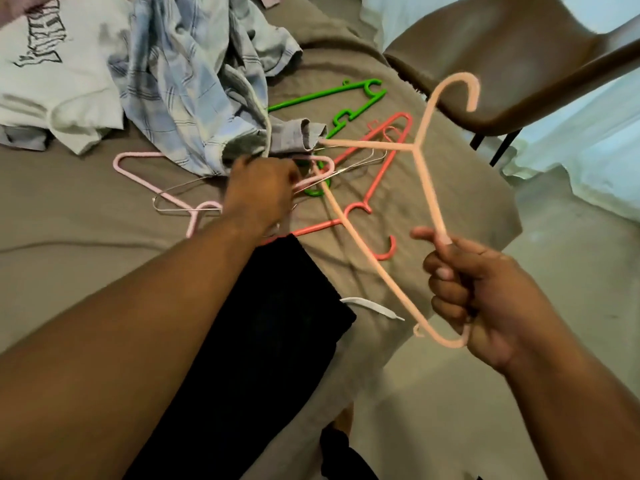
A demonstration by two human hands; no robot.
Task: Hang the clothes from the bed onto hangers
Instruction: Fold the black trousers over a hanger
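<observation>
My right hand (474, 299) grips one corner of a peach hanger (424, 168), held up over the bed with its hook pointing away. The hanger's far arm reaches into the cuff of a blue plaid shirt (180, 84) that lies crumpled on the bed. My left hand (259, 192) reaches to the shirt's lower edge, fingers curled at the grey cuff and over a pink hanger (138, 168); what it holds is hidden. A white printed T-shirt (59, 74) lies at the far left.
Loose hangers lie on the brown bed cover (86, 216): green hangers (332, 98), a red hanger (367, 202), thin wire ones. A black garment (263, 334) lies at the bed's near edge. A brown chair (502, 64) stands at the right, beside pale floor (519, 393).
</observation>
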